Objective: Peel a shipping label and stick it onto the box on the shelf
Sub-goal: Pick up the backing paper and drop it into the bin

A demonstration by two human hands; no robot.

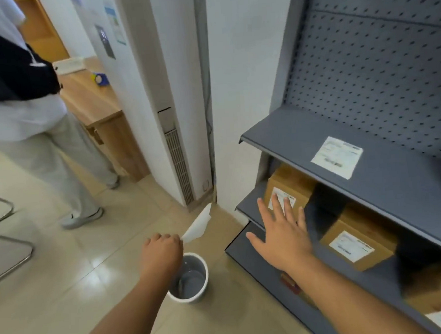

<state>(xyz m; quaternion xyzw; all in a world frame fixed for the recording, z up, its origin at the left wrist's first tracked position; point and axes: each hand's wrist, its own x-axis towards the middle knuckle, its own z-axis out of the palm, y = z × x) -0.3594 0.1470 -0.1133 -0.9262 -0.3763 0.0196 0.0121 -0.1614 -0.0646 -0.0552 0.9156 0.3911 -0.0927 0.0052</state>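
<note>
A brown cardboard box (290,180) stands on the grey shelf's second level at its left end, with a white shipping label (281,200) on its front. My right hand (283,232) is flat and spread, its fingertips lying on that label. My left hand (162,253) is closed on a white backing sheet (198,226), held above a white waste bin (188,277) on the floor. Another label sheet (336,157) lies on the upper shelf (289,134).
A second labelled box (358,241) sits to the right on the same level, and a third (436,298) lower right. A person in white (30,121) stands at left by a wooden counter (91,102). A metal chair frame (7,247) is at far left.
</note>
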